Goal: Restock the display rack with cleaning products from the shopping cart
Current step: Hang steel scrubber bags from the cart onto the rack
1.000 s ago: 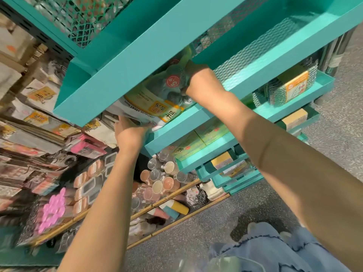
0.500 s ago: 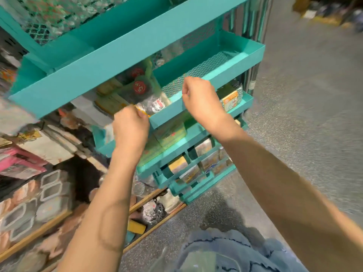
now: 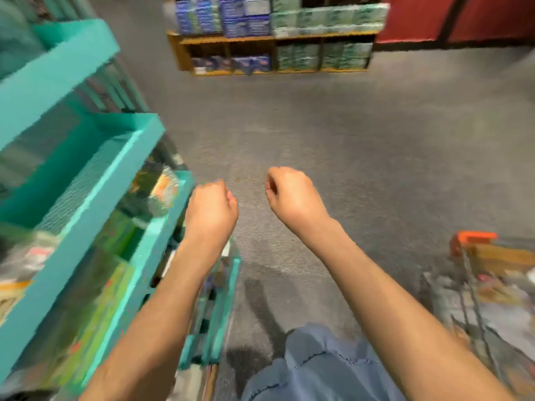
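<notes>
Head camera, looking forward and down. Both forearms reach out over a grey speckled floor [image 3: 376, 146]. The left hand [image 3: 210, 211] and the right hand [image 3: 292, 195] hang in open air near each other, fingers loosely curled inward, holding nothing and touching nothing.

A second ago both hands were up inside the teal display rack [image 3: 95, 180], pressing a packet of cleaning goods into a mesh-bottomed shelf. Half a second ago they were letting go at the shelf's front lip. Now they have pulled clear, and the view has swung right, away from the rack. That packet appears delivered; this looks like the turn back for the next one.

The rack fills the left side, its tiers stepping down toward the floor, all blurred by motion. Wrapped products [image 3: 157, 192] sit on a middle tier, just left of the left hand, with green and yellow packets on the tiers below. The shopping cart [image 3: 474, 287], wire-sided with an orange handle end, stands at the right edge, well apart from both hands; its load is a blur of paper and packaging, too smeared to identify.

Far ahead, a low wooden shelf unit [image 3: 272, 39] holds blue and green boxes against a red wall [image 3: 463, 18]. Blue fabric of the person's clothing [image 3: 312, 366] shows at the bottom.
</notes>
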`<state>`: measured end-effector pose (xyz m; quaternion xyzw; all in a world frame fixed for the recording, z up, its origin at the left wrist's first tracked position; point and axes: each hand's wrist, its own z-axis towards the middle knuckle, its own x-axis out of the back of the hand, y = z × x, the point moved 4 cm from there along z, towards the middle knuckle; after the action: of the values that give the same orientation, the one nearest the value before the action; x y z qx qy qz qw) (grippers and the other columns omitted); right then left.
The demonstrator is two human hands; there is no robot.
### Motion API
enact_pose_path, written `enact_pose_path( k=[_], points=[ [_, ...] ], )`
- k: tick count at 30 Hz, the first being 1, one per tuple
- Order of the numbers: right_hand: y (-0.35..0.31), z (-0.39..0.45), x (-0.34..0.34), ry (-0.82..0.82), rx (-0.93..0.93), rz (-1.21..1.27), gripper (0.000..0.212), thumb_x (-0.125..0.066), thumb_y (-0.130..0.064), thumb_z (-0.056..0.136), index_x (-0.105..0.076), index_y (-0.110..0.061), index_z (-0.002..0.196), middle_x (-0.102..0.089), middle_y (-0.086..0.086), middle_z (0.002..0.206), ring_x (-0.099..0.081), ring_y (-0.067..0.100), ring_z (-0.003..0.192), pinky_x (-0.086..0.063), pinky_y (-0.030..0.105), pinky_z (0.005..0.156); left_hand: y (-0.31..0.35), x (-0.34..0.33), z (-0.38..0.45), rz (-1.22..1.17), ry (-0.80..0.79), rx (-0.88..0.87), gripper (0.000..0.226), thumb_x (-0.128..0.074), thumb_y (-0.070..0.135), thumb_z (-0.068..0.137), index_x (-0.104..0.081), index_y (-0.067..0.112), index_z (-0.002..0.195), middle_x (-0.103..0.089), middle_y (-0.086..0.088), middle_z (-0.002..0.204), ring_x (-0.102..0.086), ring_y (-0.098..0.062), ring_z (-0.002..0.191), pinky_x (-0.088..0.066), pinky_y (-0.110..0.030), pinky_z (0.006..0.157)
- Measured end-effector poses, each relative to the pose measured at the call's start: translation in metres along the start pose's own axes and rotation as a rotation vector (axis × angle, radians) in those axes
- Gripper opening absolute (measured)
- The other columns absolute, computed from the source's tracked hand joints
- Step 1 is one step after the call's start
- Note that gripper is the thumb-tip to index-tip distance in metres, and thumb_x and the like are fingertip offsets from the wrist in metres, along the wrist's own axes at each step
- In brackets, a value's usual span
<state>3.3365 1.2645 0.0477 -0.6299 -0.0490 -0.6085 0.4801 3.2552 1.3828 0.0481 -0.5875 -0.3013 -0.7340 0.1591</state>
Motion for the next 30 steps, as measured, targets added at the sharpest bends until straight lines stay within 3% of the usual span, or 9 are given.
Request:
enact_pose_path(
  k=[7, 10, 13, 19, 23, 27, 30],
  points=[
    [0.162, -0.144, 0.114, 0.248, -0.493, -0.165, 0.009, -0.049, -0.01, 0.089, -0.057, -0.006, 0.092, -0.061, 0.015, 0.1, -0.055, 0.034, 0.097, -0.04, 0.039, 0.076, 0.23, -0.064, -0.058, -0.13, -0.179, -0.547, 0.02, -0.047, 0.015, 0.091, -0.062, 0.001, 0.091, -0.064, -0.024, 0.096, -0.057, -0.041, 0.096, -0.042, -0.041, 0.075],
    [0.209, -0.222, 0.156, 0.344, -0.697, -0.163, 0.01, -0.051, -0.005, 0.086, -0.06, -0.003, 0.091, -0.063, 0.02, 0.1, -0.056, 0.035, 0.097, -0.035, 0.039, 0.077, 0.318, -0.09, -0.109, -0.157, -0.271, -0.753, 0.018, -0.048, 0.013, 0.089, -0.061, 0.001, 0.088, -0.065, -0.024, 0.097, -0.057, -0.041, 0.096, -0.042, -0.043, 0.074],
    [0.241, -0.299, 0.187, 0.472, -0.849, -0.188, 0.011, -0.052, -0.006, 0.086, -0.062, -0.002, 0.09, -0.064, 0.022, 0.096, -0.058, 0.038, 0.093, -0.041, 0.039, 0.072, 0.388, -0.113, -0.17, -0.108, -0.344, -0.954, 0.023, -0.045, 0.015, 0.092, -0.063, 0.0, 0.095, -0.064, -0.024, 0.103, -0.057, -0.04, 0.101, -0.041, -0.043, 0.079],
    [0.262, -0.415, 0.213, 0.647, -1.145, -0.238, 0.012, -0.048, -0.009, 0.087, -0.059, -0.005, 0.085, -0.064, 0.021, 0.087, -0.058, 0.039, 0.086, -0.043, 0.042, 0.068, 0.46, -0.142, -0.277, -0.239, -0.546, -1.286, 0.015, -0.05, 0.007, 0.084, -0.064, -0.001, 0.085, -0.065, -0.027, 0.089, -0.06, -0.041, 0.087, -0.04, -0.043, 0.068],
    [0.268, -0.459, 0.205, 0.735, -1.327, -0.216, 0.012, -0.05, -0.007, 0.084, -0.059, -0.004, 0.078, -0.063, 0.019, 0.082, -0.058, 0.037, 0.082, -0.042, 0.041, 0.067, 0.482, -0.175, -0.313, -0.179, -0.701, -1.431, 0.015, -0.05, 0.007, 0.081, -0.061, -0.001, 0.075, -0.063, -0.025, 0.081, -0.061, -0.039, 0.082, -0.043, -0.041, 0.067],
    [0.277, -0.485, 0.178, 0.849, -1.52, -0.034, 0.015, -0.052, -0.007, 0.085, -0.059, 0.001, 0.074, -0.061, 0.019, 0.075, -0.057, 0.034, 0.076, -0.045, 0.04, 0.065, 0.491, -0.21, -0.326, -0.067, -0.898, -1.434, 0.016, -0.05, 0.005, 0.084, -0.061, -0.003, 0.074, -0.063, -0.024, 0.079, -0.059, -0.035, 0.08, -0.035, -0.033, 0.06],
    [0.291, -0.506, 0.139, 0.985, -1.739, 0.313, 0.023, -0.058, -0.012, 0.085, -0.052, -0.006, 0.063, -0.054, 0.011, 0.064, -0.059, 0.029, 0.069, -0.042, 0.032, 0.06, 0.495, -0.252, -0.318, 0.023, -1.064, -1.317, 0.015, -0.052, 0.012, 0.09, -0.056, 0.005, 0.077, -0.06, -0.012, 0.078, -0.053, -0.027, 0.074, -0.036, -0.028, 0.061]
  ],
)
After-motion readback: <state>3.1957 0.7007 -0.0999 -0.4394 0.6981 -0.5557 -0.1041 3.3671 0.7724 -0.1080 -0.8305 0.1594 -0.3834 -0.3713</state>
